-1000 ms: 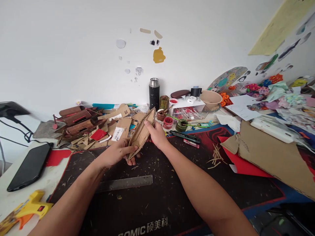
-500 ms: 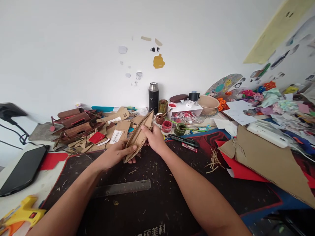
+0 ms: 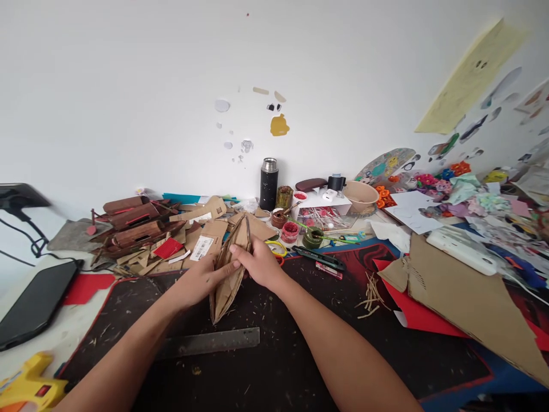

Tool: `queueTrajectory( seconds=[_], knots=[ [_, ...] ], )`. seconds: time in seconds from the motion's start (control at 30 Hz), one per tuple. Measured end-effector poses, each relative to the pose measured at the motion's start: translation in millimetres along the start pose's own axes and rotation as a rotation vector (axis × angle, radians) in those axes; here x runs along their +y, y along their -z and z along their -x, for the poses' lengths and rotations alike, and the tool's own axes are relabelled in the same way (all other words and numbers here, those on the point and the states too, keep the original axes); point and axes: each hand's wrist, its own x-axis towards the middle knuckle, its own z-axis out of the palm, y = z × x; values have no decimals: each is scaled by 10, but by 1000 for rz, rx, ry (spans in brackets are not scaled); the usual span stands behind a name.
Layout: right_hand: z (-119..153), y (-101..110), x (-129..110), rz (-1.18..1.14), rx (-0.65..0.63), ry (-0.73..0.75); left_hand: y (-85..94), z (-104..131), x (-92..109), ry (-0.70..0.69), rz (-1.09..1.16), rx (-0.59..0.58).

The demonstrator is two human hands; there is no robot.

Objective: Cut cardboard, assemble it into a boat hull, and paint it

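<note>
Both hands hold a pointed, boat-shaped cardboard piece (image 3: 227, 289) above the dark mat, its long axis running from near to far and leaning slightly right. My left hand (image 3: 199, 281) grips its left side, thumb laid over the inside. On the right side, my right hand (image 3: 259, 263) is closed round the edge with its thumb pressed inside near the middle. The fingers beneath the piece are mostly hidden. A clear ruler (image 3: 210, 342) lies on the mat below the hands.
Brown model boats (image 3: 137, 220) and cardboard scraps stand back left. Behind the hands are a black thermos (image 3: 269, 186) and paint jars (image 3: 290, 230). A cutter (image 3: 319, 257), twigs (image 3: 372, 296) and a large cardboard sheet (image 3: 463, 303) lie right. A yellow glue gun (image 3: 32, 383) sits front left.
The cardboard piece has turned more upright in view, its near tip lower and its inside showing more. My right hand has shifted left and down along it. The camera view has tilted up slightly.
</note>
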Motion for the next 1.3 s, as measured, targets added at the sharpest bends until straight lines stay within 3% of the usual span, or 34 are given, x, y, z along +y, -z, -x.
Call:
queueTrajectory(
  seconds=[0.4, 0.63, 0.97, 1.3],
  knots=[
    [46, -25, -65, -149, -82, -114, 23, -55, -63, -47, -2, 0],
    [-7, -19, -9, -196, 21, -136, 32, -61, -70, -78, -108, 28],
    [-3, 20, -105, 65, 74, -148, -50, -28, 16, -74, -121, 67],
    [3, 42, -139, 108, 117, -131, -92, -18, -25, -39, -86, 16]
  ],
)
